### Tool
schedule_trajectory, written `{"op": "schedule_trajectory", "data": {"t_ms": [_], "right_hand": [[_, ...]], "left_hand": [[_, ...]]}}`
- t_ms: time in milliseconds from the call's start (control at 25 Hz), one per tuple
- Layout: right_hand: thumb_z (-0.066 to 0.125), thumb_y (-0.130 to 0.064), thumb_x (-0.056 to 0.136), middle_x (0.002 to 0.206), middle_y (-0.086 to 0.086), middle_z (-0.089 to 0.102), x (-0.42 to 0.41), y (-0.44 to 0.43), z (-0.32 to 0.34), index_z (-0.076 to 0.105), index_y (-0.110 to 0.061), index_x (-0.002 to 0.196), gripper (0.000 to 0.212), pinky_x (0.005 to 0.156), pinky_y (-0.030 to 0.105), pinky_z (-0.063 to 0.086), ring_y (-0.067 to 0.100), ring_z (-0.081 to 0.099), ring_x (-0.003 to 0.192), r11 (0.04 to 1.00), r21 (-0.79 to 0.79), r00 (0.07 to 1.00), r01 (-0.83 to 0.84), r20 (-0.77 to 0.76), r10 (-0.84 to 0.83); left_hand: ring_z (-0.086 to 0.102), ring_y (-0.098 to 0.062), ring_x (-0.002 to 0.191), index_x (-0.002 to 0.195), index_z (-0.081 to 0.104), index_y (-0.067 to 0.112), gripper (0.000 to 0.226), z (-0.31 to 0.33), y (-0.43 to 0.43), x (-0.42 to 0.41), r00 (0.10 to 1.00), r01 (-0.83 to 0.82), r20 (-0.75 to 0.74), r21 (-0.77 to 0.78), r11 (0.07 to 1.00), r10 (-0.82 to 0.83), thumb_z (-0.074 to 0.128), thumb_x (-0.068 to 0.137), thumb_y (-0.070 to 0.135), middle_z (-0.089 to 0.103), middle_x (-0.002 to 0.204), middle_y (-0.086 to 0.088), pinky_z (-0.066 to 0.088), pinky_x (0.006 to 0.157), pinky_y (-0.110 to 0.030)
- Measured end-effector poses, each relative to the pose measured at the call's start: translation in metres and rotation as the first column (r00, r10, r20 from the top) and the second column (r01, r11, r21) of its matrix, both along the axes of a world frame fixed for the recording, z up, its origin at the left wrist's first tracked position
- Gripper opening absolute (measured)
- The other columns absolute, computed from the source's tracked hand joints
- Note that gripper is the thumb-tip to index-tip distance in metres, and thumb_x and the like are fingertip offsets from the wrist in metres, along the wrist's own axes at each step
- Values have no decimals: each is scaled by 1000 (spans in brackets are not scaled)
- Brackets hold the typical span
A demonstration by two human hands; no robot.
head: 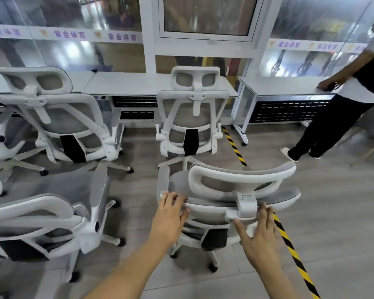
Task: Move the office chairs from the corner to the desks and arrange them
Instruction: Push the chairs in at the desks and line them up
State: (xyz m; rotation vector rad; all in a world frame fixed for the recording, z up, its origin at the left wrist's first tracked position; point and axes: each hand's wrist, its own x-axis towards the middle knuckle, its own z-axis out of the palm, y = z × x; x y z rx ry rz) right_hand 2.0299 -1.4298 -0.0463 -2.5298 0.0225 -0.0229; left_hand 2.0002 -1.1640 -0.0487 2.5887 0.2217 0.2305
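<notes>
A white-framed office chair with grey mesh (242, 186) stands right in front of me, its back toward me. My left hand (171, 214) rests on the left end of its backrest top, fingers spread. My right hand (258, 231) lies against the backrest frame just right of the headrest bracket, fingers spread too. Neither hand is closed around the frame. Another chair of the same kind (190, 117) is pushed up to the white desk (138, 83) by the window. A third chair (61, 121) stands at the desk to the left.
One more chair (52, 216) is close on my left, and part of a further chair (0, 139) shows at the left edge. Yellow-black tape (289, 247) runs across the floor. A person (341, 108) leans on the right-hand desk (285, 85).
</notes>
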Motion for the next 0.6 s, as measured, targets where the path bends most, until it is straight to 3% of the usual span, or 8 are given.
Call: {"op": "schedule_trajectory", "data": {"t_ms": [120,240,440,600], "right_hand": [[45,-80,82,170,-1,-3,12,1,0,1,-29,161,103,126,46,9,15,-2,155,999,-25,1000,22,-10,-22],[45,-83,80,170,-1,1,26,3,10,6,-31,160,104,125,49,15,20,7,155,999,-34,1000,3,-22,-4],[43,-84,79,160,6,33,50,-3,15,23,-31,155,95,121,50,22,31,31,146,989,-146,1000,-13,17,15],[42,-86,79,157,5,37,69,-6,20,43,-27,140,85,123,49,20,28,30,147,965,-257,989,-51,123,85]], "left_hand": [[15,-19,144,131,48,33,31,-2,1,7,999,-28,14,-39,999,29,47,101,43,39,135,6,43,108,-36],[16,-21,143,130,50,31,31,-4,4,16,999,-38,24,-71,997,40,47,101,41,40,133,5,35,113,-37],[11,-25,148,131,49,28,34,-3,15,38,999,16,-27,-118,993,-19,46,101,43,43,136,2,17,121,-38],[11,-29,149,131,48,27,36,-3,26,53,996,59,-61,-98,993,-65,43,101,46,43,137,0,13,123,-41]]}}
